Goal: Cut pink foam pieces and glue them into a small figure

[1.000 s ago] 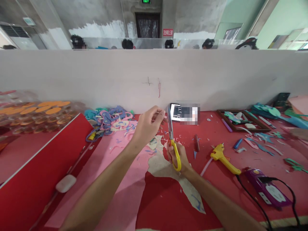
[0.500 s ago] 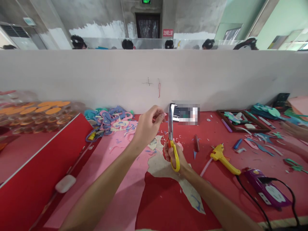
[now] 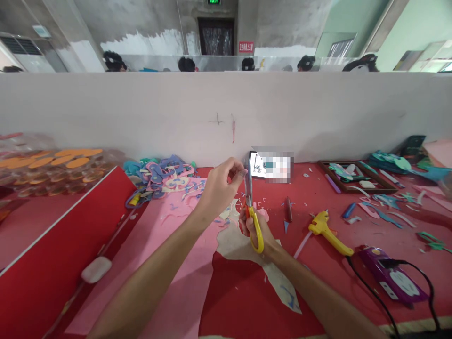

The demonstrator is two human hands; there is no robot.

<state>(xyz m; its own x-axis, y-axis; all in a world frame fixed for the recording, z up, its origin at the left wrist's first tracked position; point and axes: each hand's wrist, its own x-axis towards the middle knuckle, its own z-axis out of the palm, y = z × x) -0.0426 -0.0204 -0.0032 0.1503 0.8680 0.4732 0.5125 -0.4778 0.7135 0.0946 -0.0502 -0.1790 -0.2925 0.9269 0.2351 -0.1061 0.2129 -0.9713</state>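
Yellow-handled scissors point(image 3: 250, 200) upright; right hand point(image 3: 265, 230) grip closed round them.
Left hand point(image 3: 222, 182): grip pinching small pink piece point(image 3: 245, 173) beside the scissors, above red table point(image 3: 243, 294).

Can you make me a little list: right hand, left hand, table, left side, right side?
Right hand: holding yellow-handled metal scissors
Left hand: pinching what looks like a tiny pink piece, close to the blades
Table: red, partly covered by a flat pink sheet
Left side: pile of purple-and-pink flat cutouts
Right side: yellow glue gun, brown rectangular tray
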